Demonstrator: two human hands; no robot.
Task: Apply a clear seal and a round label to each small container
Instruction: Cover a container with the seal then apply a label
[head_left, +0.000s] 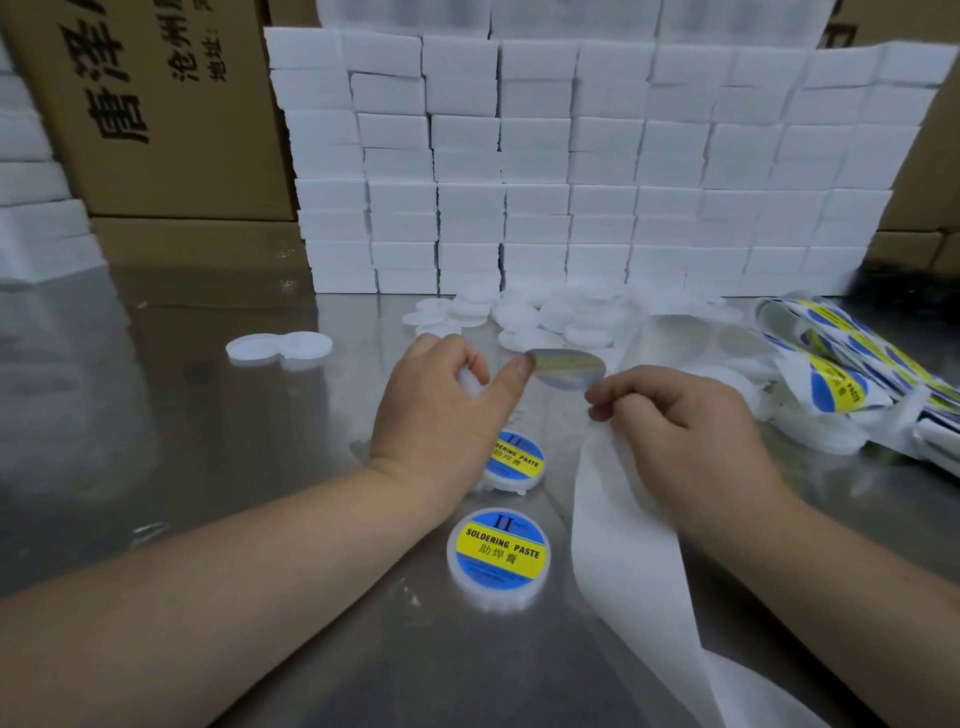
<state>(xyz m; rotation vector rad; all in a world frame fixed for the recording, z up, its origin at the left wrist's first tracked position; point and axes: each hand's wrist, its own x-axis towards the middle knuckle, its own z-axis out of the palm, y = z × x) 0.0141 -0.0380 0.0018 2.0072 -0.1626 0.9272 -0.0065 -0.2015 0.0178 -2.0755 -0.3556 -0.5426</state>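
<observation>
A steel table (208, 415) fills the view. A wall of white blocks (571, 182) stands stacked along its far edge, with cardboard boxes (171, 130) behind it to the left. A white backing strip (634, 545) runs from under the right hand to the near edge. A label roll (841, 374) lies loosely unwound at far right, showing blue and yellow round labels. A pile of white discs (550, 317) sits at the foot of the blocks; whether they are lids or containers cannot be told. Two bare lids (280, 349) lie touching each other, well to the left.

The left hand (441, 405) is curled round a small white container (470, 382), which is mostly hidden, and its thumb tip touches the left edge of the seal (566, 369). The right hand (685, 426) pinches the seal's right edge between thumb and forefinger. The seal is held in the air between the two hands, above the table and roughly flat.

Two labelled containers (498, 556) rest on the table near the left wrist. The farther one is partly covered by the left hand.
</observation>
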